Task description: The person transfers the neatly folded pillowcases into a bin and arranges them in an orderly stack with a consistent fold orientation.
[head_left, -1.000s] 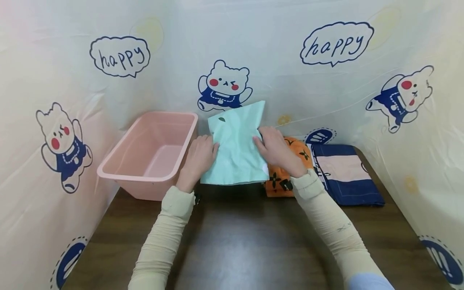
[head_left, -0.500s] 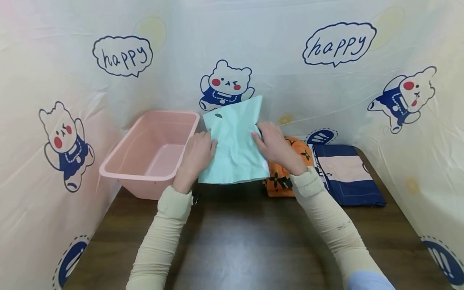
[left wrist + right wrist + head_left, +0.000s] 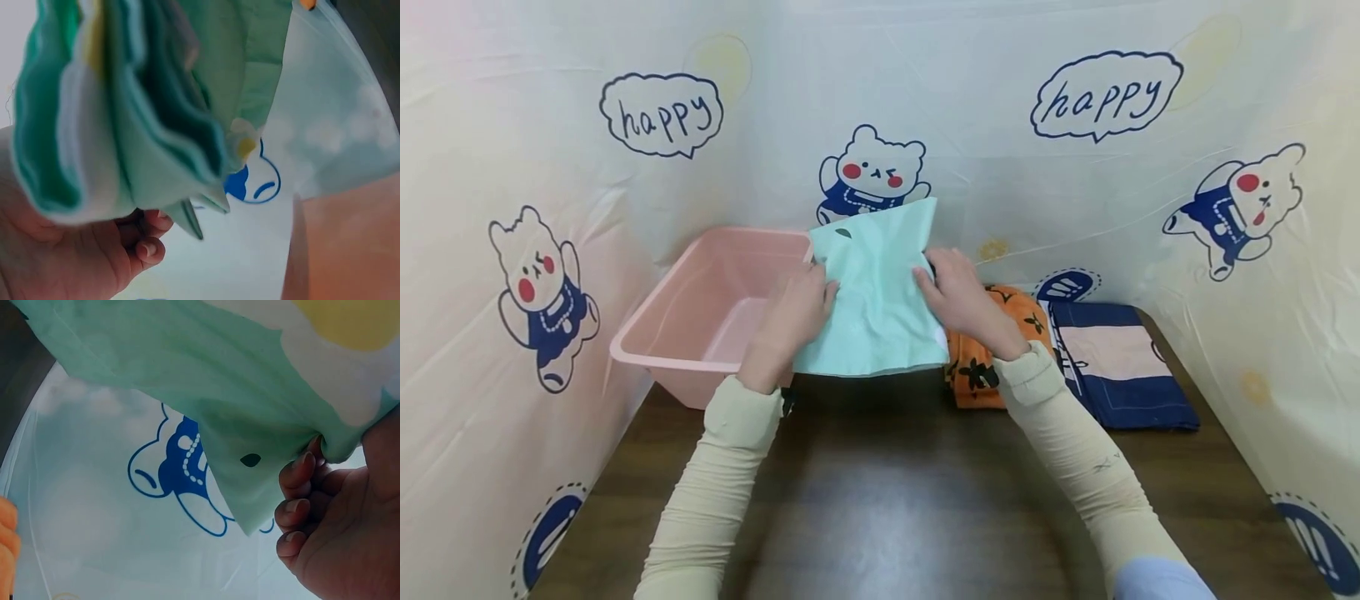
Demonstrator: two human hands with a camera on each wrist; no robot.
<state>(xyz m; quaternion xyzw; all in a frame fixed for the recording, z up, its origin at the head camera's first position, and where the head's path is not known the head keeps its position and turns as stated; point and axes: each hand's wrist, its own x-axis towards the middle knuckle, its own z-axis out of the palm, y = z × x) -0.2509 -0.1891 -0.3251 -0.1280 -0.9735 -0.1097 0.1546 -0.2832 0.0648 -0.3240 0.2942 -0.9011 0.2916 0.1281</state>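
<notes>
A folded mint-green cloth (image 3: 876,292) hangs between both hands above the table, its lower edge raised off the wood. My left hand (image 3: 793,308) grips its left side, thumb on the near face. On the other side my right hand (image 3: 957,292) pinches the right edge. In the left wrist view, several layers of the cloth (image 3: 156,144) show above the palm. White and yellow flower patches and a dark leaf mark appear on the cloth (image 3: 250,425) in the right wrist view. The pink basin (image 3: 673,365) lies just left, its right rim partly hidden behind the left hand and cloth.
An orange folded cloth (image 3: 1022,312) with dark flowers lies behind the right wrist. Beside it sits a folded navy-and-pink cloth (image 3: 1112,354). The dark wooden table (image 3: 880,500) is enclosed by a printed white curtain (image 3: 970,100) with bears and "happy" bubbles.
Both hands and the mint-green cloth have moved left and slightly up, and the cloth's upper left corner now reaches the basin's rim. The view has shifted slightly.
</notes>
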